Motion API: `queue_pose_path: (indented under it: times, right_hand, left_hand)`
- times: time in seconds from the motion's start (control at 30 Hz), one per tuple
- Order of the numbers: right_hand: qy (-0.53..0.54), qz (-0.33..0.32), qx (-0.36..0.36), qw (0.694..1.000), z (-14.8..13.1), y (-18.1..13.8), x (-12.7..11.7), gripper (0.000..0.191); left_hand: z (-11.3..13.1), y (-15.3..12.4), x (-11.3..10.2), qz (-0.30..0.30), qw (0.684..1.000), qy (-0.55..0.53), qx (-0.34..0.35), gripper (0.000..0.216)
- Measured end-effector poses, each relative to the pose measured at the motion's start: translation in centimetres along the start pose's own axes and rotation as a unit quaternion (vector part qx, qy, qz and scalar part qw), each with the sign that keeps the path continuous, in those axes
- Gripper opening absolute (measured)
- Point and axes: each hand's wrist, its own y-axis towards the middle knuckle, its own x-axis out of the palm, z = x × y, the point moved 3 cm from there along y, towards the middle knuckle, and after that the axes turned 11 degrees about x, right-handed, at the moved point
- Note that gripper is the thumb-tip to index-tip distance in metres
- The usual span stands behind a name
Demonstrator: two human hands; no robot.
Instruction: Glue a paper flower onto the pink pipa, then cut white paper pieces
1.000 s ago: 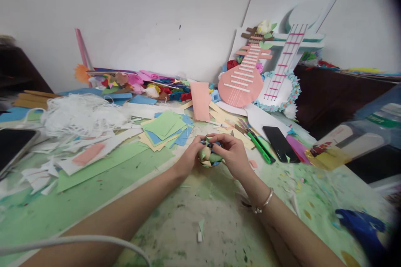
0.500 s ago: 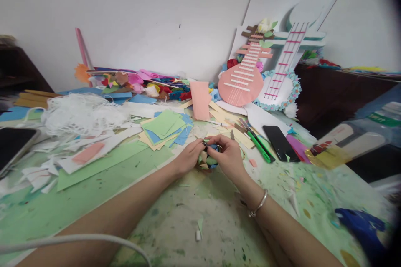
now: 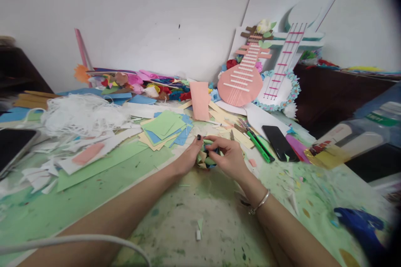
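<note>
Between my hands is a small round paper craft piece (image 3: 203, 159) made of green, blue and cream bits. My left hand (image 3: 189, 156) holds its left side, thumb raised at the top edge. From the right, my right hand (image 3: 228, 153) bends over it with thumb and index finger drawn together at its upper part. Whether a separate small bit is in that pinch cannot be made out. Just beyond lie stacked green, blue and cream paper sheets (image 3: 164, 125). A silver bangle (image 3: 260, 202) circles my right wrist.
A green cutter (image 3: 260, 147) and a black phone (image 3: 280, 143) lie to the right. White shredded paper (image 3: 83, 114) is heaped at left. Paper lutes (image 3: 240, 83) lean against the wall. A white cable (image 3: 78, 238) crosses the lower left; a plastic bottle (image 3: 387, 123) lies far right.
My left thumb has lifted from the top of the paper piece. My right fingers have closed nearer together over it, and the right wrist has shifted slightly right.
</note>
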Motion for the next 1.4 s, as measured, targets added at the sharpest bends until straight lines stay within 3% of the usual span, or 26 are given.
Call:
queue_pose_path:
  times: [0.13,0.3,0.4,0.6,0.77,0.9,1.0,1.1,1.2,1.4]
  right_hand:
    - [0.009,-0.014,-0.009,1.0,-0.4,-0.2,-0.2,0.019]
    - [0.168,-0.028,0.074,0.983,-0.1,0.3,-0.9,0.019]
    - [0.216,-0.031,0.098,0.971,-0.2,0.7,-1.5,0.024]
    - [0.116,-0.092,0.114,0.982,-0.4,0.9,-1.7,0.029]
    - [-0.015,-0.111,0.022,0.993,-0.7,0.7,-1.4,0.034]
    - [-0.166,-0.053,-0.063,0.983,-1.3,0.4,-1.2,0.033]
    - [-0.211,0.008,-0.093,0.973,-1.1,0.2,-1.0,0.03]
    - [-0.201,0.042,-0.088,0.975,-0.7,0.0,-0.7,0.028]
    - [-0.168,0.064,-0.054,0.982,-0.5,-0.1,-0.6,0.027]
    - [-0.121,0.091,0.003,0.988,-0.3,-0.3,-0.5,0.024]
  left_hand:
    - [0.0,0.3,-0.2,-0.005,1.0,0.009,0.018,0.059]
    - [1.7,0.3,-0.2,-0.049,0.994,0.087,0.035,0.04]
    - [3.0,0.0,0.0,-0.07,0.983,0.164,0.039,0.044]
    - [3.7,-0.2,0.1,-0.072,0.946,0.29,0.124,0.038]
    - [3.3,-0.1,-0.6,-0.067,0.928,0.342,0.132,0.039]
    - [3.7,-0.2,-0.6,-0.027,0.919,0.368,0.138,0.025]
    - [3.5,-0.1,-0.6,0.002,0.932,0.346,0.104,0.021]
    - [3.0,-0.1,-0.5,-0.005,0.951,0.303,0.063,0.022]
    - [3.0,-0.1,-0.2,-0.021,0.959,0.274,0.069,0.022]
    - [3.6,-0.2,0.1,-0.029,0.929,0.35,0.118,0.017]
